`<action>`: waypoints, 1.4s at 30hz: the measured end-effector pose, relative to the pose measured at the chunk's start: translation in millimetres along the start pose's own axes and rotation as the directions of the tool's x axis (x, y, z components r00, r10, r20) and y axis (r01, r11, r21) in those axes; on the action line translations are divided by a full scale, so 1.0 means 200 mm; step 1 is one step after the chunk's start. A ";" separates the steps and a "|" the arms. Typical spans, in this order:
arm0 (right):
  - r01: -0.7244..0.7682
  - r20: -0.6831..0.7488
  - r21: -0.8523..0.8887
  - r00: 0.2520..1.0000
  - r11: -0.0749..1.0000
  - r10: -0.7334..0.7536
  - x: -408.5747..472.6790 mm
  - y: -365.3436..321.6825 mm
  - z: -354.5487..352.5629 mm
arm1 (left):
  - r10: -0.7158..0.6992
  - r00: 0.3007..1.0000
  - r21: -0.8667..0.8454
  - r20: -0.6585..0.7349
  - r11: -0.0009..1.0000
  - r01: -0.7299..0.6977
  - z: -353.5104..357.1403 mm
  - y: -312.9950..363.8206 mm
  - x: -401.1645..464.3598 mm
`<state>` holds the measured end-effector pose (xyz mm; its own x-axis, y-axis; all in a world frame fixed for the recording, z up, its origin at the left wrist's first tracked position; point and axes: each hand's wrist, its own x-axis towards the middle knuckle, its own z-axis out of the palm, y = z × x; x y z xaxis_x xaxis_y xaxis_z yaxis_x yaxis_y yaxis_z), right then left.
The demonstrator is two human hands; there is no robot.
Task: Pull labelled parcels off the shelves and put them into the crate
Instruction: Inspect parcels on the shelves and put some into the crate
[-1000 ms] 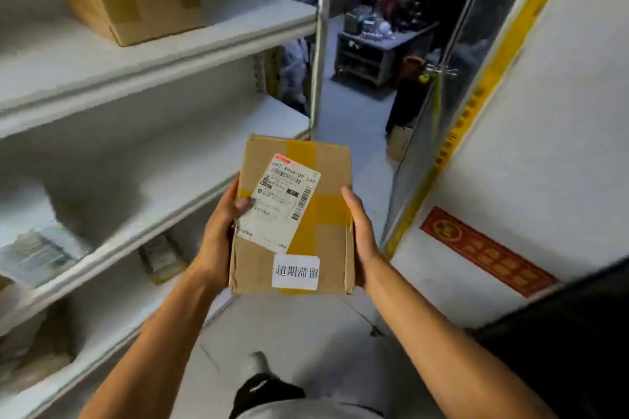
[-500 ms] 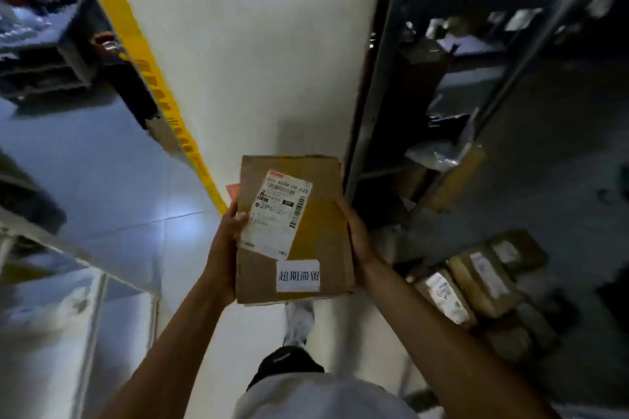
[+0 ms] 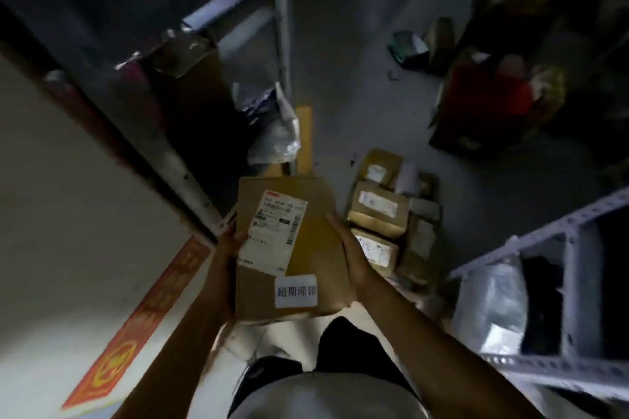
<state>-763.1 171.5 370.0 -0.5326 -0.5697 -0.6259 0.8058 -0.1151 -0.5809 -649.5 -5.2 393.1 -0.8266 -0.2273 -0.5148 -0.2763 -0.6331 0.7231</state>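
Both hands hold my parcel (image 3: 289,248) chest-high, arms stretched forward: left hand (image 3: 227,250) clasps its left edge, right hand (image 3: 352,255) curls along its right edge. More labelled boxes (image 3: 379,214) lie on the floor beyond.

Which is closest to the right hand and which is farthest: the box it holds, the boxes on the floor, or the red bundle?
In the head view, from the right hand:
1. Held box, touching it, on its left.
2. Floor boxes, just beyond, to its right.
3. Red bundle, far back on the right.
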 end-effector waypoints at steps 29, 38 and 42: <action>0.362 -0.630 0.416 0.776 0.834 -0.022 0.94 -0.90 -1.19 | -0.693 0.677 0.705 0.246 0.607 0.366 1.06 -0.25 2.67; 0.232 -0.715 0.286 0.698 0.930 0.046 1.34 -1.19 -1.82 | -0.798 0.570 0.682 0.194 0.528 0.507 1.30 -0.52 3.20; 0.223 -0.730 0.191 0.683 0.956 -0.013 1.51 -1.32 -2.11 | -0.770 0.594 0.582 0.232 0.600 0.550 1.40 -0.72 3.39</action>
<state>-1245.2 373.4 115.5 -0.5638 0.2062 -0.7998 0.7011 -0.3925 -0.5954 -1307.2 139.6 68.3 -0.3923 0.5243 -0.7558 -0.9052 -0.0740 0.4185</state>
